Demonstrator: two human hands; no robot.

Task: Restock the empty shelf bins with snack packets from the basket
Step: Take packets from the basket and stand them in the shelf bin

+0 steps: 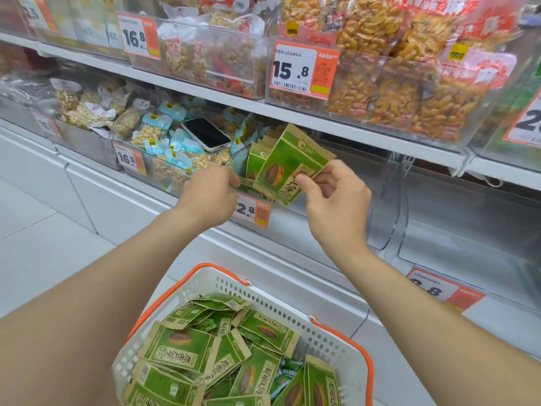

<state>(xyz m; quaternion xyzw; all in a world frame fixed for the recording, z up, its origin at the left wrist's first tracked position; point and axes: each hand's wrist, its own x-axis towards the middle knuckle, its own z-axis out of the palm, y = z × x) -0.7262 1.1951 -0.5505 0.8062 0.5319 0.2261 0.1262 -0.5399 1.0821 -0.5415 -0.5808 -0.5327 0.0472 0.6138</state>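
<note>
From where I stood, a phone [206, 133] lay on the nut bags in the bin to the left. Next to it the left hand [209, 191] had its grip curled on the lower left edge of the row of packets [257, 159], which stood upright in the clear bin behind the price tag [251, 213]. The front packet [288, 165] leaned tilted, its long axis running up and to the left. The right hand [336, 197] was the nearer one to it, its grip pinching the lower right corner between thumb and fingers. So the packet lay up and left of that grip and wanted pushing back into the row. Further right an empty bin [468, 230] waited. The basket [263, 300] below, between the forearms, held many loose packets [181, 344].
</note>
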